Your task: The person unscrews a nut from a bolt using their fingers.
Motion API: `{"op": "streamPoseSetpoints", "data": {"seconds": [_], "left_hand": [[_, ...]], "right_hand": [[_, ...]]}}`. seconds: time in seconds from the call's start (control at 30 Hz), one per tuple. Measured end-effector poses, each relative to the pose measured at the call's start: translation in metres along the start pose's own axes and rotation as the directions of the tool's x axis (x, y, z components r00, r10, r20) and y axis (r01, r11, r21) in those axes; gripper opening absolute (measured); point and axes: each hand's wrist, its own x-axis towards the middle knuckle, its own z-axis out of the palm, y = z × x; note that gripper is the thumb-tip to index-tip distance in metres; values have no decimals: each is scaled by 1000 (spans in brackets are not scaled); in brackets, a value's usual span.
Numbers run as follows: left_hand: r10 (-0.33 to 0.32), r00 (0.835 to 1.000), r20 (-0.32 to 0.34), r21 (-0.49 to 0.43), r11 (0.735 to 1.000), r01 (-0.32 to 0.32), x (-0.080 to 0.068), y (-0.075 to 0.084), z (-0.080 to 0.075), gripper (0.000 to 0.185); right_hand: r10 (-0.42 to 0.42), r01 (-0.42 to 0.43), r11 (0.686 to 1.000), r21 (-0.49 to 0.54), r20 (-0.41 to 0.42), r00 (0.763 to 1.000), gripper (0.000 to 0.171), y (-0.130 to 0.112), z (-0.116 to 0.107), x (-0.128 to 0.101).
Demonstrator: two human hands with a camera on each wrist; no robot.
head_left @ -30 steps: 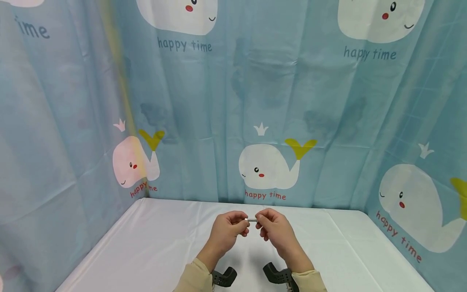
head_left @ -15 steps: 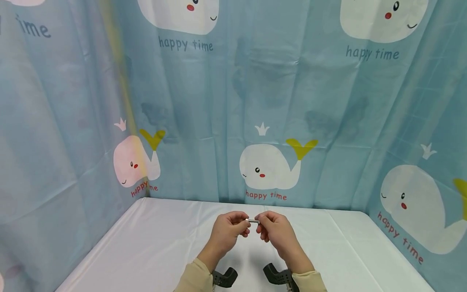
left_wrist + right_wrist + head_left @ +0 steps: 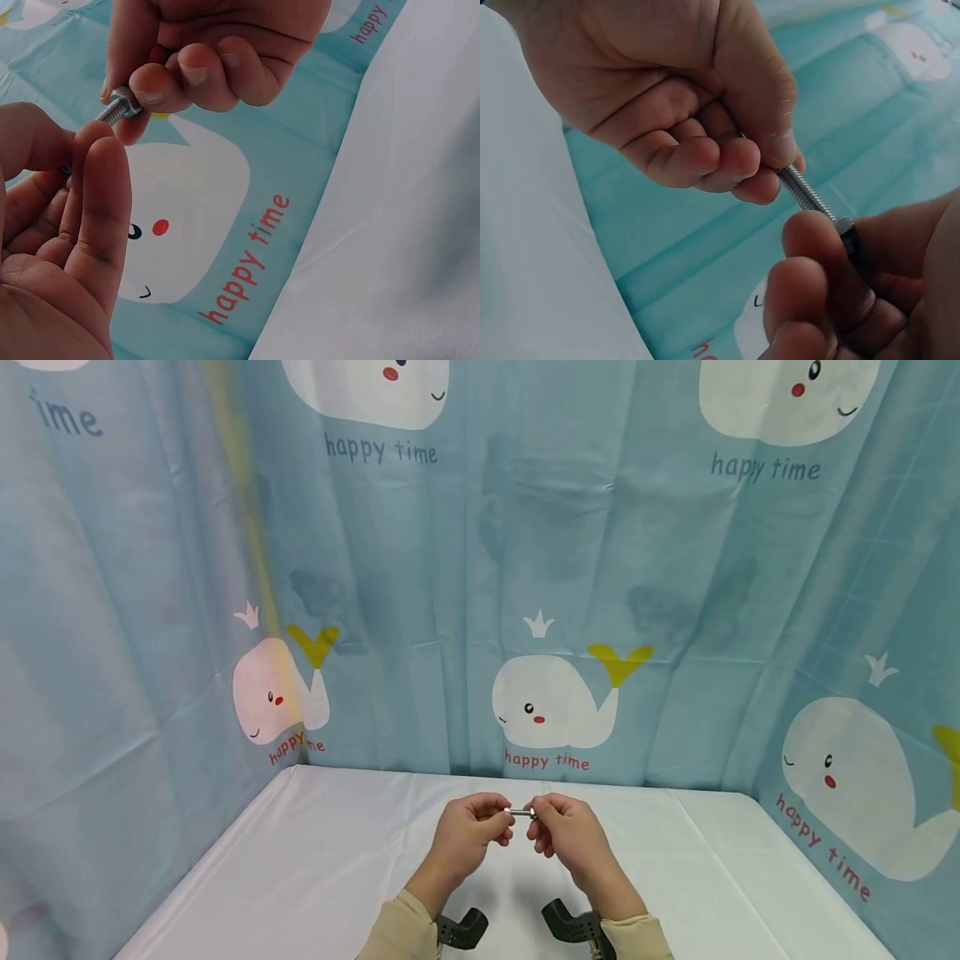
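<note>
Two hands (image 3: 463,837) pinch a bolt (image 3: 808,193) over white cloth (image 3: 300,877), whale-print curtain (image 3: 420,577) behind.

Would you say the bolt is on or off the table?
Off the table: left hand and right hand pinch the bolt, with the curtain behind it in both wrist views.

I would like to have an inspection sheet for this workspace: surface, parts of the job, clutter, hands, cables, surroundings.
Surface: white-covered table, with light creases.
Job's things: threaded bolt, with a hexagonal piece at its right-hand end; nut or bolt head, cannot tell.
Clutter: nothing seen.
Hands: left hand pinches one end of the bolt; right hand pinches the hexagonal end, both above the table.
Cables: unclear; details beside the black wrist devices are too small.
Surroundings: blue curtain printed with whales, behind and at both sides.
</note>
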Motion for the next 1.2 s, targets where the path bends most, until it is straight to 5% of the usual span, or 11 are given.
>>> {"op": "streamPoseSetpoints", "data": {"seconds": [0.2,0.9,1.2], "left_hand": [[2,1000,-2,1,1000,-2,-3,8,-1,13],[13,1000,10,-50,999,-12,-1,5,-1,13],[-10,1000,12,-38,999,11,-2,5,-3,12]], "right_hand": [[16,-16,999,33,8,1000,18,-1,-2,1],[15,-15,1000,16,-8,1000,29,0,-2,2],[-20,20,999,29,13,1000,15,-5,-2,-1]]}}
